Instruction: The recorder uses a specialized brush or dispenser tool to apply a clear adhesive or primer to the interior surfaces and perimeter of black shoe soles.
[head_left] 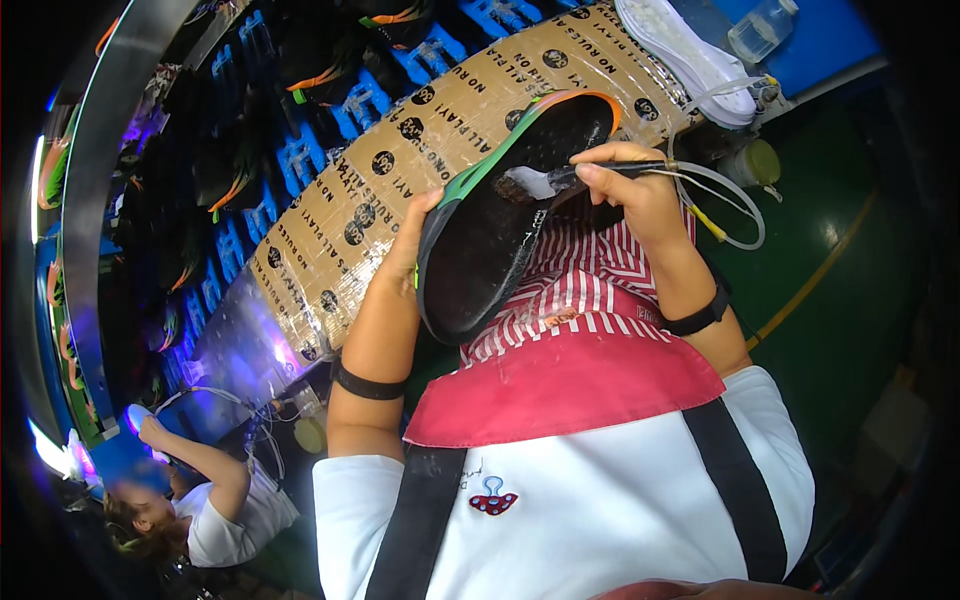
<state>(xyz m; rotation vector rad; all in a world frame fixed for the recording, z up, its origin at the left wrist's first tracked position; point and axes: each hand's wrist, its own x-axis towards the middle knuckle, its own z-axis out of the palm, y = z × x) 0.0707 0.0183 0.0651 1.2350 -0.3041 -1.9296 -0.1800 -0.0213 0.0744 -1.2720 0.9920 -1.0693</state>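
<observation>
A shoe outsole (478, 262) with a black hollow inside and a green and orange rim is tilted in front of my apron. My left hand (412, 232) grips its left edge, with the thumb up along the green side wall. In my right hand (632, 188) is a brush (545, 183) with a black handle, held between thumb and fingers. Its whitish head and dark bristles are against the inside of the outsole, near the middle. A thin clear tube (745, 205) with a yellow piece runs from the handle's rear end.
A cardboard-covered ledge (400, 165) lies beyond my hands. Behind it a rack (300, 150) with blue holders carries several dark shoe parts. At the upper right are a white sole (700, 65), a clear bottle (762, 30) and a round container (752, 165). Another person (225, 490) works at the lower left.
</observation>
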